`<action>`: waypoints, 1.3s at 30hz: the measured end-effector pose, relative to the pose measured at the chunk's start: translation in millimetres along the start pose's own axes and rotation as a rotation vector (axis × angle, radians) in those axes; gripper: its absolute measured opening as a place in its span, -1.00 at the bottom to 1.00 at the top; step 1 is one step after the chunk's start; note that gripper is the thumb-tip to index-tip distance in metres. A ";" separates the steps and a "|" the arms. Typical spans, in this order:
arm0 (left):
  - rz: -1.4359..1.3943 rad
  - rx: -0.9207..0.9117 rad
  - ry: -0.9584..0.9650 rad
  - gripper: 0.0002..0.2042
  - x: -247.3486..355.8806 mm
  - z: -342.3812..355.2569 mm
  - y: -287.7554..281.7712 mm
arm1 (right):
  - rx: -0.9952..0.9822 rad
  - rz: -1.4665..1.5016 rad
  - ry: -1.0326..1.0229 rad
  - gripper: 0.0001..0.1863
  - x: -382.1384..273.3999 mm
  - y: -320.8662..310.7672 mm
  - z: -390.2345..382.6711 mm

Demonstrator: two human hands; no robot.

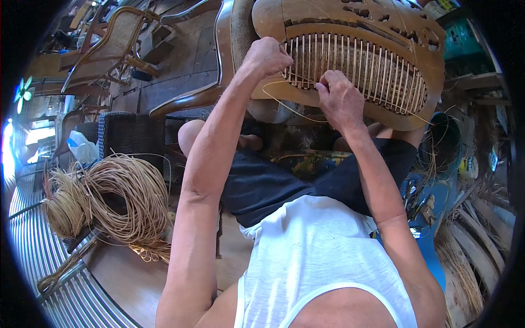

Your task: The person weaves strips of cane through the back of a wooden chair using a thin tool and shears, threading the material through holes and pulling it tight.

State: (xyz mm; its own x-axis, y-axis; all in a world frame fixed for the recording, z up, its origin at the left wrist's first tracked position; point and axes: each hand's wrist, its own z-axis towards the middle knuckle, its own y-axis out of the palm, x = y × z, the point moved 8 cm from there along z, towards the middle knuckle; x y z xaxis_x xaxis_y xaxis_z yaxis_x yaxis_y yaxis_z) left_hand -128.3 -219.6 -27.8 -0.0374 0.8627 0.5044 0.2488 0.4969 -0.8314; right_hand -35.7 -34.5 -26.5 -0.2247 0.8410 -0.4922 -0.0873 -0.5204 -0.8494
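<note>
Right hand [342,98] pinches a cane strand [304,80], apparently for tension. Left hand [268,57] curls at the strung panel's [350,63] nine o'clock edge, perhaps steadying; grip undetermined.

Left hand [269,56] curled at the left end of the oval opening in this carved wooden panel [328,13], right hand [340,101] pinching a thin strand [301,78] just across! Beyond and right of those fingers, pale strands [358,63] run in rows, while a loose loop [284,104] bows out lapward of both hands. Well left of the fingers, a fat coil of cane [147,197].
</note>
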 end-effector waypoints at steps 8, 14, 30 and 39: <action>0.041 0.084 0.034 -0.71 -0.4 1.7 2.6 | 0.009 0.004 -0.020 -0.83 3.7 3.0 -2.4; 0.008 0.098 0.039 -0.71 -1.4 1.0 1.6 | -0.015 0.023 -0.012 -0.83 3.8 2.6 -2.4; -0.109 0.034 -0.082 -0.72 -4.8 -3.8 -0.5 | 0.024 0.054 0.006 -0.85 4.9 1.4 -2.8; 0.116 0.043 -0.024 -0.73 0.9 5.6 3.2 | 0.010 0.033 -0.027 -0.85 3.2 1.9 -6.3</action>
State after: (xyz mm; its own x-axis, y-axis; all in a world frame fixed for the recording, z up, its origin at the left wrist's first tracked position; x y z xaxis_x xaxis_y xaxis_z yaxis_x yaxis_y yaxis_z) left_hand -132.9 -216.7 -31.4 -0.0337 0.9163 0.3991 0.2106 0.3969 -0.8934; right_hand -30.5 -31.9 -30.9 -0.2534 0.8193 -0.5144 -0.0888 -0.5492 -0.8310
